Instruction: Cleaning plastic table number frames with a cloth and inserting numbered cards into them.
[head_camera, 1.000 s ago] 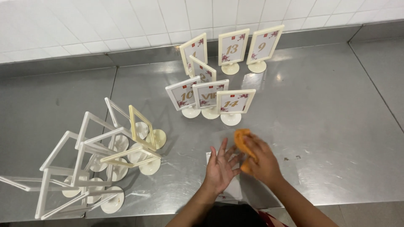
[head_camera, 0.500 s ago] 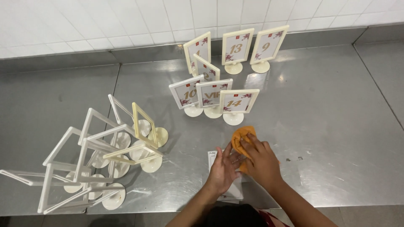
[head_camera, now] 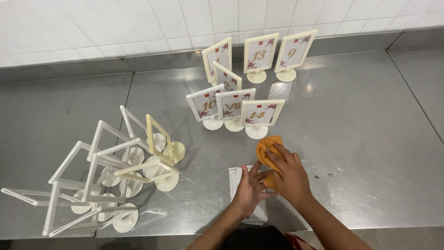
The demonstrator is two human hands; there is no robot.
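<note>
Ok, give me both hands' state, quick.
Left hand: open, flat on the white cards.
Right hand: pressing the orange cloth, fingers curled over it.

Orange cloth [head_camera: 267,147] crumpled on steel counter; white cards [head_camera: 237,178] flat beside.

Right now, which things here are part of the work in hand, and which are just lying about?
In hand:
right hand pressing orange cloth
left hand on white cards

Lying about:
upright numbered frames
tumbled empty frames
steel counter
</note>
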